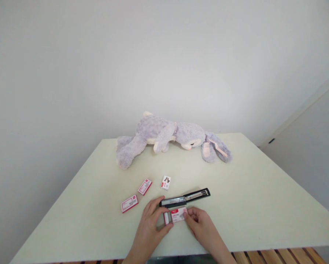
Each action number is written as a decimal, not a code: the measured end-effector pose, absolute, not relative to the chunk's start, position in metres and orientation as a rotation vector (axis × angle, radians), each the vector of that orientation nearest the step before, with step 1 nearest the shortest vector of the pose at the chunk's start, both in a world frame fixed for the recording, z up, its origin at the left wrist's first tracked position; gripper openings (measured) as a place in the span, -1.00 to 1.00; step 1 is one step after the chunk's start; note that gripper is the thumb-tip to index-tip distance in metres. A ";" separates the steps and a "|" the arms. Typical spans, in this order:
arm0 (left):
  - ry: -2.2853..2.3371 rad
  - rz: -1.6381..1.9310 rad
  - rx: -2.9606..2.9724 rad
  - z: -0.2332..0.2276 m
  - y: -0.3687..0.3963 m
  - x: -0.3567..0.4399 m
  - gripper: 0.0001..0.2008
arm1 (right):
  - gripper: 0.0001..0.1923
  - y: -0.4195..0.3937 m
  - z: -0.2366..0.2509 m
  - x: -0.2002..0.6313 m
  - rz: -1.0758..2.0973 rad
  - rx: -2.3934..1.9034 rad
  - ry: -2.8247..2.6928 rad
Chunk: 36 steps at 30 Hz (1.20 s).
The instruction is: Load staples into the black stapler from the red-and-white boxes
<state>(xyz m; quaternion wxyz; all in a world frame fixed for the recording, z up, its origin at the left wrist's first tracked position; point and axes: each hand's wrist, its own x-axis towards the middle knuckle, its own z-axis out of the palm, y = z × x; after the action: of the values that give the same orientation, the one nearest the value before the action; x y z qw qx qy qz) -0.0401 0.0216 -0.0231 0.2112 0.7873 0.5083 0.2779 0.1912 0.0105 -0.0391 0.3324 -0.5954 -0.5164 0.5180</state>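
A small red-and-white staple box (178, 214) lies between my two hands near the front of the table. Its inner tray (166, 219) shows at the left end, partly out of the printed sleeve. My left hand (153, 220) has thumb and forefinger around the tray end. With thumb and bent fingers, my right hand (196, 220) pinches the sleeve's right end. Just beyond the box lies a black stapler (184, 198), unfolded nearly flat, its metal channel facing up. The left fingertips are close to the stapler's left end; whether they touch it I cannot tell.
Two red-and-white boxes (129, 204) lie left of my hands, and a smaller white box (166, 182) with a picture on it lies beyond the stapler. A grey plush rabbit (164, 134) lies along the back of the pale table (252, 212), by the wall.
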 end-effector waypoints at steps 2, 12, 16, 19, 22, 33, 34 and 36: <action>1.394 0.775 2.171 -0.024 0.021 -0.045 -0.64 | -0.59 0.010 -0.038 0.203 1.283 -1.619 -1.380; 1.383 0.745 2.194 -0.027 0.020 -0.048 -0.49 | -0.65 0.023 -0.002 0.166 1.157 -1.469 -1.571; 1.412 0.731 2.202 -0.027 0.021 -0.048 -0.42 | -0.63 0.036 -0.019 0.139 1.332 -1.341 -1.303; 1.405 0.727 2.212 -0.028 0.022 -0.048 -0.38 | -0.70 0.042 -0.026 0.127 1.308 -1.321 -1.250; 1.390 0.743 2.214 -0.029 0.022 -0.048 -0.35 | -0.81 0.043 -0.016 0.120 1.212 -1.346 -1.388; 1.338 0.796 2.124 -0.024 0.023 -0.050 -0.56 | -0.81 0.024 0.013 0.158 0.949 -1.481 -2.035; 1.338 0.806 2.117 -0.025 0.022 -0.051 -0.56 | -0.82 0.022 0.013 0.164 0.958 -1.471 -2.028; 1.374 0.849 2.089 -0.026 0.019 -0.055 -0.59 | -0.83 0.019 0.012 0.178 0.982 -1.488 -1.950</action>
<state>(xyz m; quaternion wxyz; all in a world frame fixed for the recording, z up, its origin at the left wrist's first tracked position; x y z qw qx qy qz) -0.0550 0.0188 -0.0262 0.2477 0.7665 0.5042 0.3113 0.1783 0.0193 0.0116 0.2471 -0.5459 -0.7150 0.3601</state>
